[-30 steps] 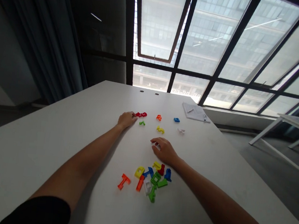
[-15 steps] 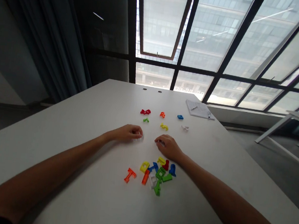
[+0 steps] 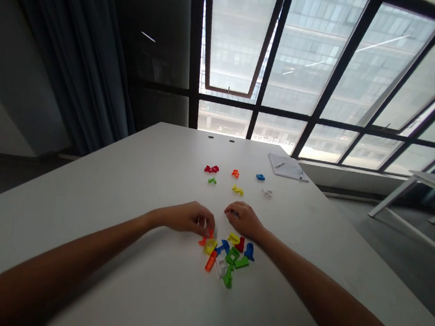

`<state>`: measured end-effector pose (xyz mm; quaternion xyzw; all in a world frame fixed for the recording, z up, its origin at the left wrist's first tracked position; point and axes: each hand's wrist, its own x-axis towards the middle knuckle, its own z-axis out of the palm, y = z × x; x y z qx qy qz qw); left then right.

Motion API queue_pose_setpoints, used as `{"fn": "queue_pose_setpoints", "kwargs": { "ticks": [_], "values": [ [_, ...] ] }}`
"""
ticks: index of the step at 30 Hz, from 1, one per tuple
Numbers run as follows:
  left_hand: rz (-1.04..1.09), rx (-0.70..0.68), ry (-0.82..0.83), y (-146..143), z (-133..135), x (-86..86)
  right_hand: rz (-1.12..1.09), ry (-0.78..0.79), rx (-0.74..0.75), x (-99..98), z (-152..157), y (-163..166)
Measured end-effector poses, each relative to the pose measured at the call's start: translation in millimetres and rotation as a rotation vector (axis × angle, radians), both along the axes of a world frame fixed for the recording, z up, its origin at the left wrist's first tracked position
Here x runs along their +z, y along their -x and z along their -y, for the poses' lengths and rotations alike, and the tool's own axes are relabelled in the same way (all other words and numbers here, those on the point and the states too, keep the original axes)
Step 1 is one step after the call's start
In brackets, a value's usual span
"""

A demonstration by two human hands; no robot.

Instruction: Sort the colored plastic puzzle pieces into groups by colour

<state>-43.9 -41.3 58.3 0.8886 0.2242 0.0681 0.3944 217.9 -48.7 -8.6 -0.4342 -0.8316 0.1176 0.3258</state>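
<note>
piece cluster [image 3: 228,260] on table [image 3: 165,287]; papers [image 3: 289,167] behind, to right

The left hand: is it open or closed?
Closed: the left hand curls inward and pinches an orange piece, which shows partly below it.

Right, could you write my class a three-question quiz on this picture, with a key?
1. Which has its fingers on an orange piece: the left hand or the right hand?
2. True or false: in the nearer of the two rows beyond both hands, the white piece lies right of the yellow piece.
3. Which colour is leftmost in the farther row? a) orange b) blue c) red

Key: 1. The left hand; 2. True; 3. c
</note>
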Motion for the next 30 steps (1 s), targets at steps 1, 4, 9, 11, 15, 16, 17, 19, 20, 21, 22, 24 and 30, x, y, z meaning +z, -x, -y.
{"fn": "queue_pose_setpoints", "kwargs": {
  "ticks": [1, 4, 9, 11, 15, 16, 17, 19, 20, 21, 22, 24, 30],
  "values": [
    [0.067, 0.089, -0.032, -3.0, -4.5, -1.9, -0.021, 0.019, 0.001, 1.1, 0.7, -0.2],
    [0.296, 0.338, -0.146, -16.7, -17.3, -14.4, -0.151, 0.122, 0.028, 4.7, 2.7, -2.3],
    [0.501, 0.509, -0.25, -42.3, -23.7, -43.6, -0.327, 0.248, 0.072, 5.7, 2.0, -6.4],
    [0.542, 0.507, -0.282, -48.1, -18.3, -50.3, -0.356, 0.254, 0.039, 3.3, 0.3, -6.9],
    [0.59, 0.46, -0.352, -51.4, -6.5, -53.7, -0.391, 0.241, -0.004, -1.8, -2.8, -7.1],
    [0.595, 0.451, -0.344, -51.5, -5.6, -54.2, -0.39, 0.227, -0.014, -2.4, -3.0, -7.0],
    [0.603, 0.449, -0.32, -51.5, -5.7, -55.0, -0.385, 0.205, -0.025, -2.6, -2.8, -6.9],
    [0.604, 0.469, -0.232, -51.5, -8.6, -57.8, -0.362, 0.142, -0.039, -1.5, -1.2, -6.4],
    [0.595, 0.486, -0.177, -51.5, -10.8, -59.5, -0.346, 0.102, -0.042, -0.4, 0.2, -6.0],
    [0.58, 0.504, -0.128, -51.5, -13.0, -61.0, -0.329, 0.061, -0.038, 0.9, 1.7, -5.7],
    [0.565, 0.515, -0.092, -51.3, -15.1, -62.1, -0.31, 0.02, -0.03, 2.4, 3.3, -5.3],
    [0.536, 0.519, -0.062, -50.7, -17.9, -63.0, -0.282, -0.06, -0.013, 4.9, 6.2, -5.0],
    [0.441, 0.507, -0.094, -48.0, -19.2, -60.2, -0.27, -0.185, 0.0, 4.5, 7.9, -6.2]
  ]
}}
